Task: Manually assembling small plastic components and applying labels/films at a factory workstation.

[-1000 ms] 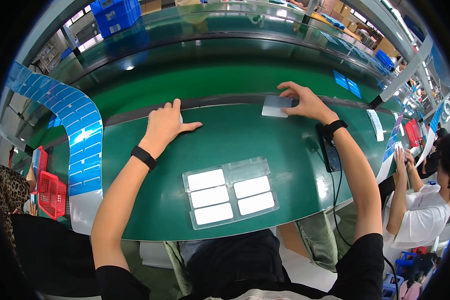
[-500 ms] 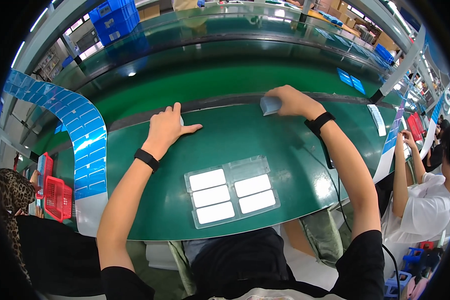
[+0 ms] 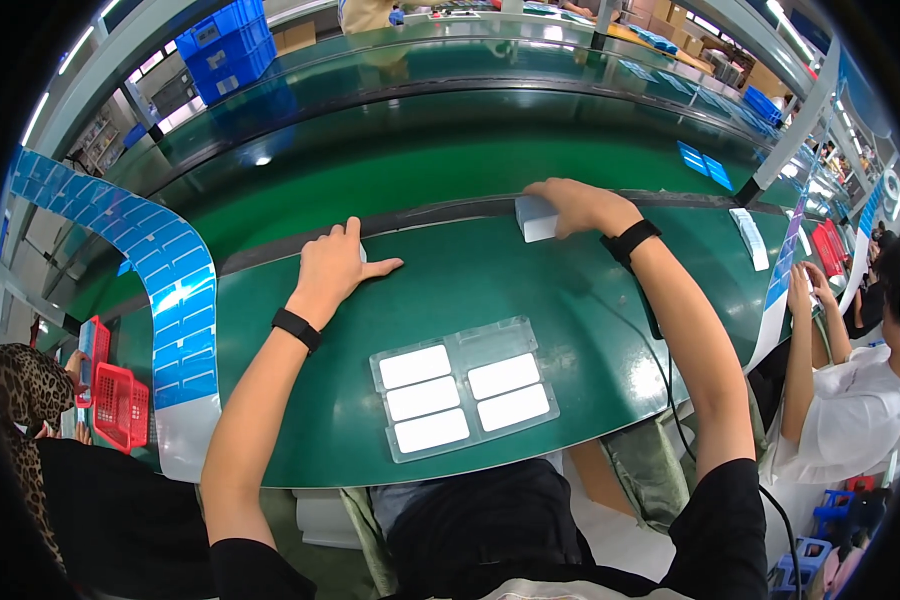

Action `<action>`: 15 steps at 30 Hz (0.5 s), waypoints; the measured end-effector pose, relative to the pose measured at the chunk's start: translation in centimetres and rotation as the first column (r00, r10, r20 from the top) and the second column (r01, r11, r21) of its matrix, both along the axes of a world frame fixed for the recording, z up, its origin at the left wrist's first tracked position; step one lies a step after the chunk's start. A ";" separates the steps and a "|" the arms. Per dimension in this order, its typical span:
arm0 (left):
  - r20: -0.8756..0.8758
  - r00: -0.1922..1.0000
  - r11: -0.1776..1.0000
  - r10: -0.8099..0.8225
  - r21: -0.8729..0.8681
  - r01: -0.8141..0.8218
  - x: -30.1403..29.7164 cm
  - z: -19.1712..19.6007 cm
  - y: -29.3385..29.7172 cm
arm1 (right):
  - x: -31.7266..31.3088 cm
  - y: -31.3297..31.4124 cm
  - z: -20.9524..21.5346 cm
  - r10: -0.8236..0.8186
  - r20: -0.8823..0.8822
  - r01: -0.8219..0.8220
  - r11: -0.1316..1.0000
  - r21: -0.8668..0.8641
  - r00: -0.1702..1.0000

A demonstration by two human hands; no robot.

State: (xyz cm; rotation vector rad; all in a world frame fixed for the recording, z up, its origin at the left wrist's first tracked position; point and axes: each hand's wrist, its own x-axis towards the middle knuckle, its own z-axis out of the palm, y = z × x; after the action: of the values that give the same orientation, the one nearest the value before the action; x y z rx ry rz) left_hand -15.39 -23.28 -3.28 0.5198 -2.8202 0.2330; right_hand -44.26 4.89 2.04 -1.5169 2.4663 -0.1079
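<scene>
Working at the far edge of a glossy green tabletop (image 3: 610,360)

The right hand (image 3: 588,208) is at the far edge, right of the middle, its fingers arched over a pale, translucent-looking rectangular piece (image 3: 538,222). Fingers and piece are in contact or nearly so; whether they grip it, I cannot tell. The left hand (image 3: 330,268) lies farther left along the same edge, its thumb spread wide from the forefinger. A small white piece (image 3: 363,254), mostly hidden, shows just beside that hand; how far it is touched cannot be made out.

Near the person lies a clear, flat plastic tray (image 3: 492,338) with five white rectangular cards (image 3: 428,399), three in its left column and two in its right; the far right part is bare plastic.

A long curving strip of blue film (image 3: 183,320) runs down the left side, beside a red plastic basket (image 3: 120,405). At the right, a narrow white stack (image 3: 750,240) lies on the tabletop, and two blue rectangular sheets (image 3: 705,165) lie beyond it.
</scene>
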 end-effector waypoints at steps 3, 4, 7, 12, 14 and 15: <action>-0.008 1.000 1.000 -0.009 -0.005 0.009 0.1 -0.3 -0.1 | 0.4 0.1 -0.4 -0.008 -0.022 0.008 1.000 -0.013 1.000; -0.022 1.000 1.000 -0.015 -0.012 0.014 0.1 -0.4 -0.1 | 0.3 0.2 -0.6 -0.008 -0.022 0.007 1.000 -0.012 1.000; -0.059 0.998 0.998 -0.033 -0.051 0.030 -0.1 -0.6 -0.5 | 0.2 0.5 -0.7 0.034 -0.145 -0.043 0.997 -0.056 0.989; -0.073 0.996 0.996 -0.044 -0.080 0.038 -0.1 -1.0 -0.6 | -0.5 1.4 -0.6 0.015 -0.019 -0.017 0.997 -0.070 1.000; -0.093 0.994 0.994 -0.065 -0.089 0.057 0.0 -1.1 -0.7 | -0.7 1.5 -0.4 0.043 -0.013 -0.045 0.994 -0.104 0.999; -0.093 0.994 0.994 -0.064 -0.090 0.055 0.0 -1.2 -0.8 | -0.8 1.5 -0.3 0.069 -0.008 -0.070 0.988 -0.138 0.998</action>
State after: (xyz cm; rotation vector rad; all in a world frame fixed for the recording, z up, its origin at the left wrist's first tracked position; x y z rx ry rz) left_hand -15.38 -24.08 -4.45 0.4154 -2.7136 0.3094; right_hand -45.03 6.38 1.70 -1.6581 2.4504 -0.2694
